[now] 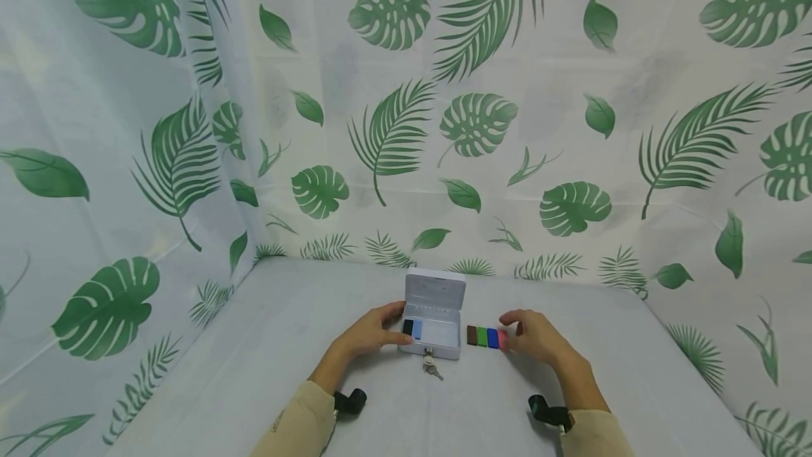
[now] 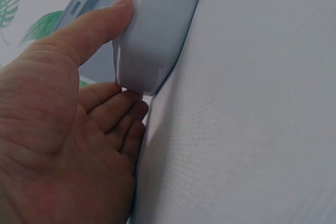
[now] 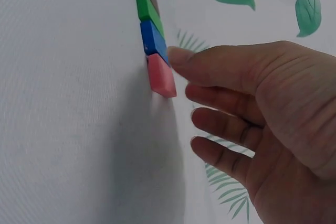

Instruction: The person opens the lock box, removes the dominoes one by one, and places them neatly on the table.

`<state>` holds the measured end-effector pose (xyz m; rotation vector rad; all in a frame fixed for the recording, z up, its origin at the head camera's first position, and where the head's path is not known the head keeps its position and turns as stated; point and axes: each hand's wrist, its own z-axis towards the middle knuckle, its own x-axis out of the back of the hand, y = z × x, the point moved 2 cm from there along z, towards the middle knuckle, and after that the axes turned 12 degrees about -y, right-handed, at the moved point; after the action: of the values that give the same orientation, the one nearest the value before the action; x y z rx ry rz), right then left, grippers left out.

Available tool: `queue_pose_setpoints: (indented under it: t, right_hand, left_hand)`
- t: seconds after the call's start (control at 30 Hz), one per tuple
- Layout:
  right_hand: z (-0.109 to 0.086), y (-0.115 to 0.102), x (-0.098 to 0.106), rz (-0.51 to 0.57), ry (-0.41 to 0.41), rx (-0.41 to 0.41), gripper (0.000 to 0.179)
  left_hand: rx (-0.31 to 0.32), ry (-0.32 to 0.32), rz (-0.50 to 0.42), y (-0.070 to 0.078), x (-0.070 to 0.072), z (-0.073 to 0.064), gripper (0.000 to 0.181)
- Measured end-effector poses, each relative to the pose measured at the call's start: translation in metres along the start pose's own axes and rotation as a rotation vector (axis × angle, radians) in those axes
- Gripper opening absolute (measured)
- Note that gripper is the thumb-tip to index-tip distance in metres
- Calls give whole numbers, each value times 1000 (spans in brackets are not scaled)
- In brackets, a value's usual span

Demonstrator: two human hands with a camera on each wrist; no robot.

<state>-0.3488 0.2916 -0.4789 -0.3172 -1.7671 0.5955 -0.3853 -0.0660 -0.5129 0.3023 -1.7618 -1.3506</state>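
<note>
A small pale metal cash box [image 1: 447, 352] stands with its lid [image 1: 435, 293] raised. Black [image 1: 408, 328] and light blue [image 1: 417, 329] blocks lie side by side at its left inside. My left hand [image 1: 368, 333] grips the box's left end; the left wrist view has the thumb [image 2: 113, 17] over the rim and the fingers at the side wall. Right of the box is a row of brown [image 1: 472, 335], green [image 1: 483, 337], blue [image 1: 493, 338] and pink [image 1: 503, 340] blocks. My right hand [image 1: 539, 337] is at the pink end, its thumb tip [image 3: 181, 57] right by the blocks, fingers loosely bent and apart.
Keys [image 1: 433, 367] hang from the lock on the box's front. A white cloth [image 1: 254, 358] covers the table. Behind and at both sides hang leaf-printed curtains [image 1: 495, 182]. Black wrist cameras [image 1: 350, 401] sit on both forearms.
</note>
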Motion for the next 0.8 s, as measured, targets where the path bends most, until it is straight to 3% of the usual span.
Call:
queue_pose_setpoints:
  t: [0.37,0.8]
  right_hand:
    - [-5,-11,4,-28,106,95,43]
    - [3,-24,-3,-48,97,105,43]
  left_hand:
    - [-10,-3,-6,-1,0,0,91]
    - [-20,-4,5,0,1,-1,89]
